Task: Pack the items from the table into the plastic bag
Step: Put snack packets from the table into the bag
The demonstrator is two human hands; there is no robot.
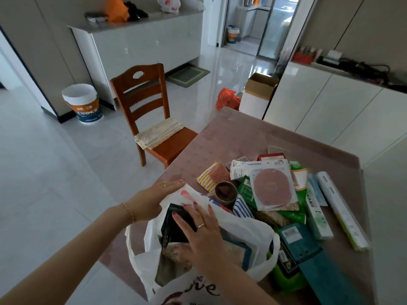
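A white plastic bag with red lettering stands open at the near edge of a table covered in a dusty-pink cloth. The right hand reaches down into the bag's mouth, its fingers straight and spread, pressing flat on a black rectangular packet that stands tilted inside the bag; nothing is curled around it. The left hand lies against the bag's far left rim with fingers held straight and together, steadying the plastic rather than clutching it. Beside the black packet inside the bag sit a brownish crinkled pouch and a teal-edged flat pack.

Just right of the bag, a heap of goods crowds the table: a small round brown tin touching the bag's far rim, a blue-and-white striped pouch, a clear pack of round sliced sausage lying on top of green packets, a yellow-and-orange patterned sachet, a long dark teal box with a barcode, a lime-green container under it, and a long pale carton at the far right.

Beyond the table's left corner stands a brown wooden chair with a folded beige cloth on its seat. Farther off are a white paint bucket, an orange plastic bag on the floor and an open cardboard box.
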